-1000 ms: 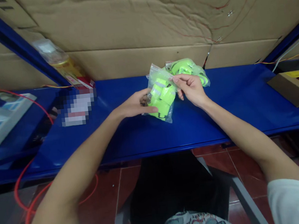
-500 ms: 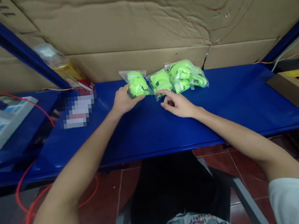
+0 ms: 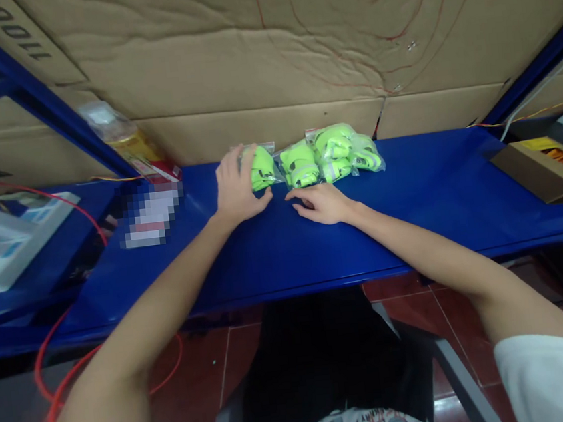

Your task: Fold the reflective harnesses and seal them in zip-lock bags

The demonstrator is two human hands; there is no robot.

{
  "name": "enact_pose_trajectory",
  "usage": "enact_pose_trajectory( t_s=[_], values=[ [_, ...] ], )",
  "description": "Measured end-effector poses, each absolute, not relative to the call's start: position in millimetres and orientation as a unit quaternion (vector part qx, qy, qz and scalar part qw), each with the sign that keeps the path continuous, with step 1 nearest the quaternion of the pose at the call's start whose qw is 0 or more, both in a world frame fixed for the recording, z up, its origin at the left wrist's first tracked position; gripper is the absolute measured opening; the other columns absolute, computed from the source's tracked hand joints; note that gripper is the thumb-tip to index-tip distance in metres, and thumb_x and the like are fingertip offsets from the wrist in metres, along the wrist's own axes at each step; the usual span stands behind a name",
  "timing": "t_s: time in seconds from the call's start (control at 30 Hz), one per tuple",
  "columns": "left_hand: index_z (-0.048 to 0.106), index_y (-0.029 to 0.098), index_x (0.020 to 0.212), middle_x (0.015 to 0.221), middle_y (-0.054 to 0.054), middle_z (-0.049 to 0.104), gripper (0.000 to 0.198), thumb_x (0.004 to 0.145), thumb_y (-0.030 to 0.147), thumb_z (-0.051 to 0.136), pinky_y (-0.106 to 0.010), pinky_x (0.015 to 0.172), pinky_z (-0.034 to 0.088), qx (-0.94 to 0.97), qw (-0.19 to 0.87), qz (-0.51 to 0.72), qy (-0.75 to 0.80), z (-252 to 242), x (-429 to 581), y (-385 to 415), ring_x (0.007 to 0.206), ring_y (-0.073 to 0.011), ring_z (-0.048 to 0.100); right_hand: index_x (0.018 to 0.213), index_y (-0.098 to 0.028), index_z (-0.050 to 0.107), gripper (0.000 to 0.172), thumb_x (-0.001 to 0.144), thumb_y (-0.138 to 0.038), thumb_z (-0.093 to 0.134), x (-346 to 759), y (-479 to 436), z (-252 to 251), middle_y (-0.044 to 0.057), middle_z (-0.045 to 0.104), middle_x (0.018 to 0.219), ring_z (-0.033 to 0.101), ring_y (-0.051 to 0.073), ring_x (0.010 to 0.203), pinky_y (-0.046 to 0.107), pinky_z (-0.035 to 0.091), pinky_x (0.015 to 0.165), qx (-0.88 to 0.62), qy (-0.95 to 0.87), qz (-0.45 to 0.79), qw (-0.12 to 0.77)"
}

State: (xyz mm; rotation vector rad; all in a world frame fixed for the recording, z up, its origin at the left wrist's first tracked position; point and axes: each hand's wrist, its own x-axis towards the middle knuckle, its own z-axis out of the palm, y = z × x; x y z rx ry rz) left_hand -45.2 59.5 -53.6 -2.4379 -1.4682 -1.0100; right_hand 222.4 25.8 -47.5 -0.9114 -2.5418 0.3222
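Several clear zip bags with folded neon-yellow fabric with grey reflective strips lie in a row on the blue tabletop [image 3: 266, 259]. My left hand [image 3: 236, 185] is at the left bag [image 3: 261, 167], fingers raised along its left side and thumb apart at its front; it covers part of the bag. My right hand [image 3: 324, 204] rests just in front of the middle bag [image 3: 301, 164]. Its index finger reaches left and the thumb stays apart below it, with nothing seen between them. Further right, more bagged neon fabric [image 3: 335, 145] is bunched together.
A plastic bottle with a yellow-red label [image 3: 134, 146] stands at the back left, behind a blurred-out white item [image 3: 151, 214]. An opened cardboard box [image 3: 539, 170] sits at the right end. Cardboard [image 3: 206, 64] lines the back. A red hose [image 3: 49, 396] hangs at the left.
My left hand has loosened from the left bag, its fingers now raised and spread. My right hand has drawn slightly back and left, off the middle bag. The view has shifted a little.
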Motion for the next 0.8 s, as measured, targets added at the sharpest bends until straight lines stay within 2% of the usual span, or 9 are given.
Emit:
enact_pose_trajectory(
  t_s=[0.1, 0.17, 0.27, 0.33, 0.4, 0.53, 0.67, 0.8],
  values=[
    [0.054, 0.023, 0.156, 0.170, -0.019, 0.045, 0.068, 0.092, 0.045, 0.064, -0.066, 0.128, 0.026, -0.873, 0.105, -0.281, -0.384, -51, -33, 57, 0.159, -0.0455, 0.037, 0.134, -0.018, 0.072, 0.038, 0.106, -0.034, 0.052, 219, 28, -46, 0.000, 0.068, 0.075, 0.060, 0.018, 0.071, 0.029, 0.033, 0.065, -0.336, -0.915, 0.090, 0.203],
    [0.061, 0.022, 0.148, 0.163, -0.018, 0.053, 0.056, 0.096, 0.043, 0.057, -0.066, 0.126, 0.029, -0.889, 0.128, -0.259, -0.355, -50, -28, 61, 0.153, -0.0431, 0.045, 0.132, -0.019, 0.073, 0.037, 0.105, -0.033, 0.052, 218, 30, -45, 0.001, 0.071, 0.078, 0.062, 0.018, 0.073, 0.029, 0.033, 0.066, -0.340, -0.916, 0.075, 0.199],
    [0.067, 0.016, 0.138, 0.138, -0.022, 0.067, 0.048, 0.101, 0.043, 0.050, -0.062, 0.113, 0.042, -0.900, 0.169, -0.209, -0.344, -47, -23, 71, 0.131, -0.0414, 0.059, 0.129, -0.020, 0.074, 0.034, 0.106, -0.032, 0.052, 217, 32, -44, 0.002, 0.074, 0.082, 0.063, 0.019, 0.075, 0.029, 0.033, 0.066, -0.342, -0.919, 0.063, 0.186],
    [0.071, 0.014, 0.130, 0.122, -0.022, 0.069, 0.046, 0.101, 0.042, 0.048, -0.060, 0.102, 0.046, -0.910, 0.183, -0.166, -0.332, -45, -20, 76, 0.117, -0.0410, 0.060, 0.123, -0.019, 0.076, 0.032, 0.106, -0.033, 0.053, 216, 32, -43, 0.003, 0.076, 0.084, 0.064, 0.019, 0.075, 0.030, 0.033, 0.066, -0.348, -0.919, 0.056, 0.177],
    [0.073, 0.015, 0.125, 0.115, -0.021, 0.069, 0.044, 0.100, 0.041, 0.049, -0.059, 0.098, 0.046, -0.915, 0.186, -0.153, -0.324, -43, -18, 78, 0.112, -0.0405, 0.058, 0.116, -0.018, 0.077, 0.031, 0.107, -0.034, 0.053, 216, 31, -43, 0.004, 0.078, 0.086, 0.065, 0.019, 0.075, 0.030, 0.032, 0.065, -0.358, -0.917, 0.041, 0.171],
    [0.074, 0.016, 0.121, 0.114, -0.019, 0.070, 0.041, 0.102, 0.043, 0.050, -0.057, 0.099, 0.046, -0.904, 0.173, -0.191, -0.341, -45, -16, 77, 0.110, -0.0379, 0.057, 0.114, -0.019, 0.079, 0.033, 0.108, -0.035, 0.051, 215, 28, -43, 0.007, 0.082, 0.098, 0.067, 0.019, 0.076, 0.031, 0.033, 0.065, -0.354, -0.921, 0.011, 0.163],
    [0.075, 0.016, 0.116, 0.116, -0.018, 0.072, 0.041, 0.105, 0.046, 0.049, -0.056, 0.104, 0.046, -0.895, 0.163, -0.202, -0.363, -51, -16, 73, 0.113, -0.0376, 0.057, 0.119, -0.020, 0.078, 0.034, 0.110, -0.032, 0.048, 216, 30, -48, 0.007, 0.082, 0.106, 0.070, 0.020, 0.088, 0.031, 0.039, 0.068, -0.312, -0.930, -0.011, 0.192],
    [0.071, 0.015, 0.129, 0.127, -0.019, 0.071, 0.040, 0.106, 0.038, 0.047, -0.058, 0.112, 0.044, -0.888, 0.120, -0.219, -0.386, -50, -11, 66, 0.127, -0.0387, 0.055, 0.111, -0.017, 0.080, 0.037, 0.111, -0.031, 0.045, 216, 33, -52, 0.011, 0.077, 0.103, 0.068, 0.023, 0.098, 0.034, 0.047, 0.076, -0.294, -0.920, -0.077, 0.246]
  ],
)
